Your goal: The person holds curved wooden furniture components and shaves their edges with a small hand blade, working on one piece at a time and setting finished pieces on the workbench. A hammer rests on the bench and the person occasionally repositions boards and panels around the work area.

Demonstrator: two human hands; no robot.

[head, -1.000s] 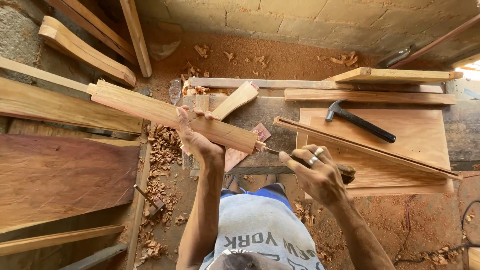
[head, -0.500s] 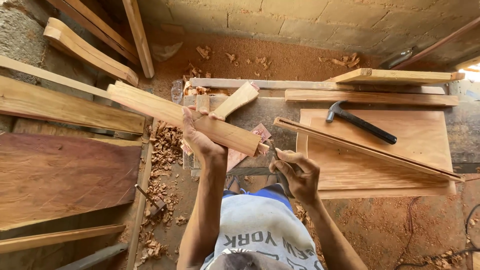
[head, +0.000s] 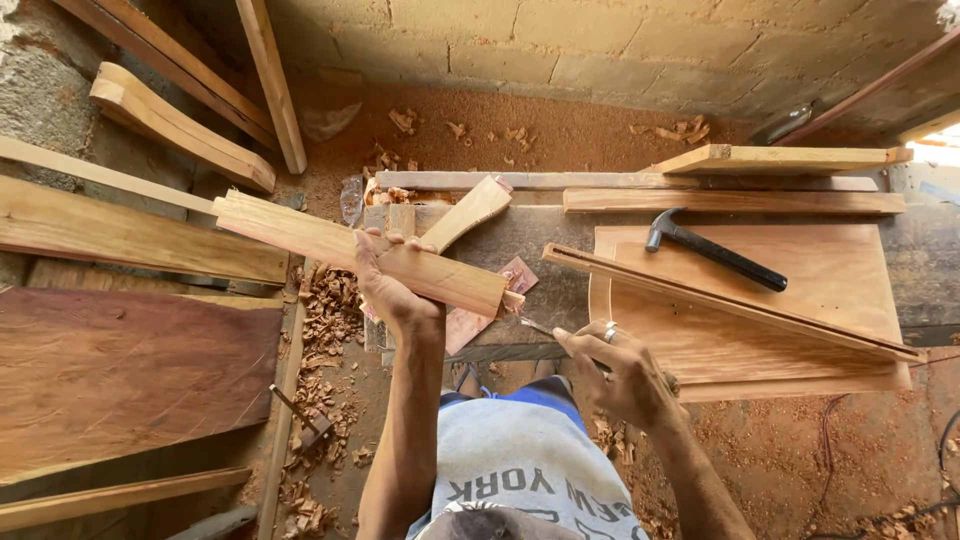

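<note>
Where the dark board (head: pixel 120 375) lies at the far left, a wooden beam (head: pixel 360 250) is gripped by the closed left hand (head: pixel 390 290), its long axis slanting down toward the right; just beyond its tenoned end, a slim tool (head: pixel 537 327) is pinched in the right hand (head: pixel 620 375), a hammer (head: pixel 712 250) lying further right.

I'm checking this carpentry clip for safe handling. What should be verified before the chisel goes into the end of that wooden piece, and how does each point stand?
1. Left hand grip around the long pale wooden piece: ok.
2. Right hand holds the thin metal tool: ok; tool type cannot tell.
3. Tool tip at the piece's stepped end: ok, close beside it.
4. Left fingers away from the tip: ok.
5. Piece braced on the grey workbench: cannot tell.
6. Black-handled hammer within reach on the plywood panel: ok.
</note>
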